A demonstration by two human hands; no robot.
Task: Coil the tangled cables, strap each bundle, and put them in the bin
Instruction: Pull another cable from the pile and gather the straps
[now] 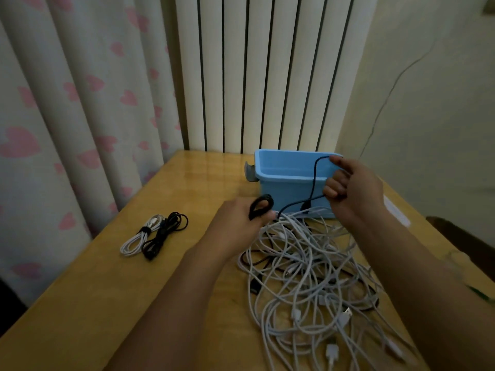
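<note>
**At the table's far right corner: a black cable half coiled**

On the wooden table the person is partway through winding a black cable. The left hand grips a small finished coil of it; the right hand, raised in front of the blue bin, pinches the free length between thumb and fingers, ready to lay another loop.

Two bundles, one white and one black, lie together near the left edge. The white one shows a dark strap; the black one's strap I cannot make out. Neither is in the bin, which looks bare where its inside shows.

Most of the work seems left: a big tangle of mostly white cables sprawls along the right side, right up to the bin's front. The black cable's tail runs down into that heap, so it may snag as it is drawn out.
</note>
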